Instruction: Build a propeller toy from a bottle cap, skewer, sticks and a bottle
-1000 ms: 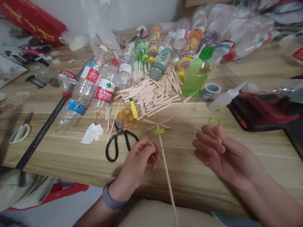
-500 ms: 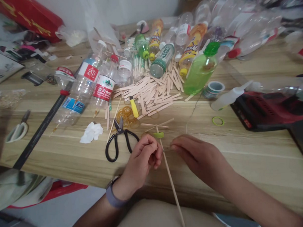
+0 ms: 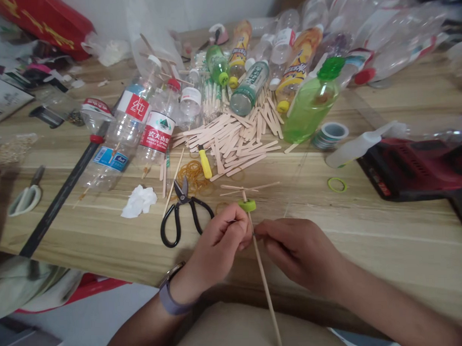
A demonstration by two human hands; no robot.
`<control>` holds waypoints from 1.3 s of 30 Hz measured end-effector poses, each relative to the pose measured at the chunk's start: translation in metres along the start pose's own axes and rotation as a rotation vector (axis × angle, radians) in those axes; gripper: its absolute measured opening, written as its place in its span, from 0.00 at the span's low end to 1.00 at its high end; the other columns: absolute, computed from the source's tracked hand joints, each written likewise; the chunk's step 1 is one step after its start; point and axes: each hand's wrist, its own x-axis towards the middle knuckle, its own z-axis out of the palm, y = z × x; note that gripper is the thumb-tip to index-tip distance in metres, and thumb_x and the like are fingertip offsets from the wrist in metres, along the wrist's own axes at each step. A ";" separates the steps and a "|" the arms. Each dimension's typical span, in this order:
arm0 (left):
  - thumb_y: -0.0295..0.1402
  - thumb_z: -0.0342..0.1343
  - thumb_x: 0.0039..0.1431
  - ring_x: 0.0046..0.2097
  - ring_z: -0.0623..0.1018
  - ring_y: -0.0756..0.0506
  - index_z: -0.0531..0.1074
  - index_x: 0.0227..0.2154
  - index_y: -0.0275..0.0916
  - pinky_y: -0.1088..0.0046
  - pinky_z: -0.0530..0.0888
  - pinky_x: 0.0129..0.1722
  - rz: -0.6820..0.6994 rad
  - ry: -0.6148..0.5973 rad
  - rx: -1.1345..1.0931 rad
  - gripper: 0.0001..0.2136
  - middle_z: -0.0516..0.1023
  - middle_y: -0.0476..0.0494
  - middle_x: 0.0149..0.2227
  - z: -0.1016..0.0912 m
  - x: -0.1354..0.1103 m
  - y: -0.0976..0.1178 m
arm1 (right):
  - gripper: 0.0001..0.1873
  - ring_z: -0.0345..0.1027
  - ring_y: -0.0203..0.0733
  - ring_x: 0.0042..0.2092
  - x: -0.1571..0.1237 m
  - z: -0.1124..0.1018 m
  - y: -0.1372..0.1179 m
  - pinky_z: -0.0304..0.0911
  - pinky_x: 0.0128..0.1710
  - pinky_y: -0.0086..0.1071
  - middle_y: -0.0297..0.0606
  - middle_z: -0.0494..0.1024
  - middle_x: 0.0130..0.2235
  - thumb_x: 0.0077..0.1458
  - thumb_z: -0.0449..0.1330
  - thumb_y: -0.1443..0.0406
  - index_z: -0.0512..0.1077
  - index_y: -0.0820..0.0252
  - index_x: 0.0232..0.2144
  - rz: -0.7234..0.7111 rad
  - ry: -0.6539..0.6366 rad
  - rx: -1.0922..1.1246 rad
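Note:
A long thin wooden stick (image 3: 266,288) slants from above my lap to the table edge. Near its top it carries a light green ring (image 3: 247,206), and thin crossed sticks (image 3: 264,186) are at its tip. My left hand (image 3: 228,238) is closed against the stick just below the ring, its fingertips partly hidden. From the other side, my right hand (image 3: 294,246) pinches close to the stick. A faint thread (image 3: 286,209) runs from the right hand toward a spool (image 3: 330,135). Black-handled scissors (image 3: 183,207) lie beside my left hand.
Behind my hands lie a heap of flat wooden sticks (image 3: 233,137), rubber bands (image 3: 193,177) and a yellow-handled tool (image 3: 205,164). Plastic bottles crowd the back, including a green one (image 3: 308,112). A white glue bottle (image 3: 351,149) and red-black power tool (image 3: 405,167) are at right.
My right hand has moved left and slightly down, from beside the stick to right against it. The ringed top of the stick has shifted a little right, with my left hand still at it.

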 end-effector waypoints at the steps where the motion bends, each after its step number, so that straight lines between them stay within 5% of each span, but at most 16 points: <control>1: 0.28 0.45 0.63 0.26 0.58 0.51 0.59 0.23 0.41 0.71 0.58 0.28 0.006 -0.005 -0.001 0.11 0.59 0.54 0.22 0.001 0.000 0.001 | 0.14 0.62 0.32 0.24 0.000 0.000 -0.001 0.52 0.26 0.25 0.30 0.71 0.23 0.57 0.47 0.73 0.72 0.59 0.31 0.015 0.007 0.053; 11: 0.28 0.43 0.63 0.26 0.58 0.50 0.59 0.23 0.41 0.72 0.58 0.27 0.016 -0.040 0.017 0.12 0.58 0.55 0.23 0.004 -0.001 0.001 | 0.12 0.59 0.29 0.27 0.000 -0.004 0.000 0.53 0.26 0.23 0.28 0.70 0.25 0.53 0.47 0.74 0.68 0.60 0.26 0.137 -0.090 0.481; 19: 0.26 0.42 0.64 0.27 0.61 0.50 0.59 0.24 0.42 0.71 0.59 0.29 0.111 -0.042 0.325 0.12 0.60 0.54 0.23 0.001 -0.003 0.018 | 0.11 0.58 0.30 0.24 -0.004 -0.006 -0.001 0.53 0.24 0.23 0.28 0.68 0.22 0.52 0.49 0.72 0.70 0.60 0.28 0.130 -0.066 0.303; 25: 0.27 0.42 0.65 0.27 0.60 0.50 0.58 0.24 0.42 0.70 0.59 0.29 0.082 -0.026 0.181 0.12 0.58 0.55 0.23 0.005 -0.004 0.011 | 0.05 0.45 0.29 0.19 -0.004 -0.002 -0.007 0.42 0.17 0.24 0.23 0.53 0.17 0.53 0.54 0.66 0.68 0.59 0.26 0.324 0.058 0.408; 34: 0.27 0.42 0.65 0.27 0.60 0.50 0.58 0.25 0.42 0.70 0.59 0.29 0.097 -0.003 0.097 0.12 0.58 0.54 0.24 0.009 -0.003 0.004 | 0.08 0.44 0.29 0.20 -0.001 -0.002 -0.012 0.40 0.17 0.25 0.25 0.53 0.17 0.50 0.56 0.61 0.67 0.59 0.24 0.492 0.092 0.590; 39: 0.29 0.43 0.68 0.27 0.60 0.50 0.58 0.26 0.41 0.70 0.59 0.29 0.288 -0.015 0.057 0.12 0.58 0.54 0.24 0.012 -0.003 -0.001 | 0.11 0.43 0.29 0.20 0.000 -0.005 -0.015 0.39 0.17 0.25 0.25 0.54 0.17 0.49 0.59 0.59 0.66 0.60 0.23 0.533 0.068 0.703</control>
